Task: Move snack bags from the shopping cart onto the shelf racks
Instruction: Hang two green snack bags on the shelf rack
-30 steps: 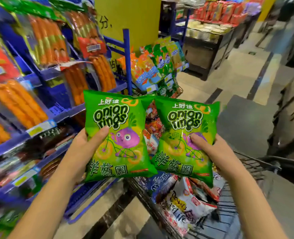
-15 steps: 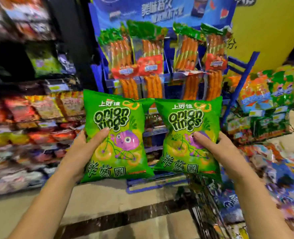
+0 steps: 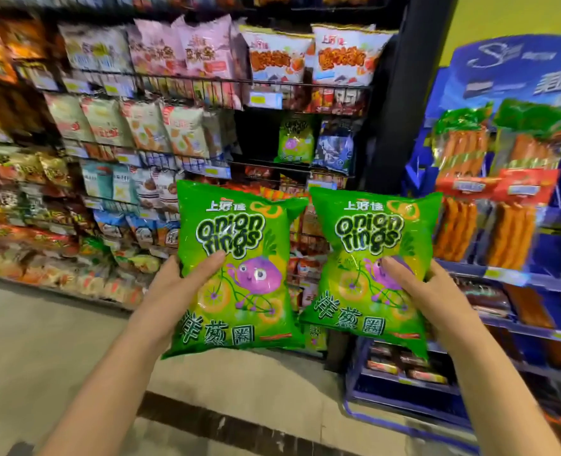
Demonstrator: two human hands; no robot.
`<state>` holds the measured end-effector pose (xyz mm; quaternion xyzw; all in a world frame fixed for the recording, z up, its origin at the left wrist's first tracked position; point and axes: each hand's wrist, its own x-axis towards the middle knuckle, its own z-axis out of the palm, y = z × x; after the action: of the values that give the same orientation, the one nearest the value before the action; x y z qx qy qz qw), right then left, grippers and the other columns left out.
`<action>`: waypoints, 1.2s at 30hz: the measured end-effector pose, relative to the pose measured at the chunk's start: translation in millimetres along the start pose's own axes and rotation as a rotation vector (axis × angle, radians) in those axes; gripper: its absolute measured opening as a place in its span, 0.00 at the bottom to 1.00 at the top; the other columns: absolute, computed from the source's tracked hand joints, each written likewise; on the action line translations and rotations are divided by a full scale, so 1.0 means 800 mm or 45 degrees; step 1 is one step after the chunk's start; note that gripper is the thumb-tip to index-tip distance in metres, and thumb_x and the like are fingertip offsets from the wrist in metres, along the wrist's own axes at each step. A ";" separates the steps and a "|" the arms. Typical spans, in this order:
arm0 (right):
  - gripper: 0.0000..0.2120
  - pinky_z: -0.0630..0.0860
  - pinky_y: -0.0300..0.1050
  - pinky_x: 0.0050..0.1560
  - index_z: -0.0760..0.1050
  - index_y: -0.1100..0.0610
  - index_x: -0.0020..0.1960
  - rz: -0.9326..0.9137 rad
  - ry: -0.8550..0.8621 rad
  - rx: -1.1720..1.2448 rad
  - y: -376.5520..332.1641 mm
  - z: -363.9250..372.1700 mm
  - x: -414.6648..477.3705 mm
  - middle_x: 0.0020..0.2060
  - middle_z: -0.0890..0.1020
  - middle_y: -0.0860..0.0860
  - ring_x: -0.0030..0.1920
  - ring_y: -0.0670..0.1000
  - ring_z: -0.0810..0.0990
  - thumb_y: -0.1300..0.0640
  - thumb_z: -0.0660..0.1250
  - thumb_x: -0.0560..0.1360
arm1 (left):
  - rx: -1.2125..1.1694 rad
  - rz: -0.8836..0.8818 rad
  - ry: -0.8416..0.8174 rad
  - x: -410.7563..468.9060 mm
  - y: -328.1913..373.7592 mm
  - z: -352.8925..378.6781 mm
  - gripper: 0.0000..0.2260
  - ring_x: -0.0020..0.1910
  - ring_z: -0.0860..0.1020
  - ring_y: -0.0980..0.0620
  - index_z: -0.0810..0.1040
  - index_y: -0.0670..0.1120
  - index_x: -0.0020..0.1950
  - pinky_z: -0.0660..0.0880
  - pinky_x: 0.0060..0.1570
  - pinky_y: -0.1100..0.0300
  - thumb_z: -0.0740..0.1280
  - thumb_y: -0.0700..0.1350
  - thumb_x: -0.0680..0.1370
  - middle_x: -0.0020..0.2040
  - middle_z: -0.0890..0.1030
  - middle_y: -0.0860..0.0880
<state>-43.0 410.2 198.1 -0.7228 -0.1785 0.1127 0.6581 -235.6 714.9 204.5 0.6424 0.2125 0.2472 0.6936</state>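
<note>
The person's left hand [image 3: 177, 291] has a closed grip on a glossy green plastic snack bag printed "onion rings" [image 3: 236, 268], thumb pressed across the front of the pack, fingers hidden behind it. The right hand [image 3: 437, 297] holds a second, matching green onion-rings bag [image 3: 371, 268] in the same manner, thumb on the front, grip closed on the bag's right edge. Both bags are upright, held in the air side by side at one level above the pale tiled floor [image 3: 42, 340]; their inner edges are near each other, and whether they touch cannot be told.

Behind them stands a dark wire shelf rack [image 3: 305, 83] filled with rows of assorted snack packs. One small green bag of the same design [image 3: 296, 139] already sits on a middle tier of that rack, beside a dark blue pack [image 3: 335, 149]. To the right, a blue display stand [image 3: 502, 77] carries clear packs of orange sausages [image 3: 456, 228].
</note>
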 end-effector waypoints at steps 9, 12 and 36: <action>0.27 0.81 0.47 0.46 0.81 0.51 0.59 -0.047 -0.068 -0.031 -0.025 0.149 0.077 0.49 0.88 0.47 0.50 0.49 0.87 0.40 0.77 0.63 | 0.004 0.037 0.075 0.080 0.023 -0.112 0.25 0.54 0.86 0.43 0.77 0.48 0.68 0.80 0.57 0.47 0.77 0.54 0.73 0.55 0.87 0.48; 0.27 0.82 0.48 0.49 0.81 0.50 0.58 -0.064 -0.077 -0.028 -0.023 0.175 0.122 0.49 0.88 0.46 0.50 0.49 0.87 0.38 0.78 0.64 | 0.011 0.026 0.043 0.125 0.022 -0.128 0.26 0.55 0.86 0.43 0.78 0.48 0.67 0.80 0.59 0.45 0.78 0.55 0.73 0.56 0.87 0.47; 0.23 0.82 0.60 0.57 0.80 0.36 0.54 -0.041 0.120 -0.161 -0.018 0.255 0.420 0.51 0.87 0.43 0.52 0.48 0.87 0.29 0.76 0.62 | -0.028 -0.024 -0.239 0.516 0.007 -0.117 0.35 0.53 0.87 0.46 0.79 0.49 0.63 0.84 0.45 0.55 0.80 0.65 0.62 0.54 0.88 0.48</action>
<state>180.6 733.4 214.5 -0.7644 -0.1657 0.0566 0.6205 31.5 1042.8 211.4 0.6530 0.1498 0.1815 0.7199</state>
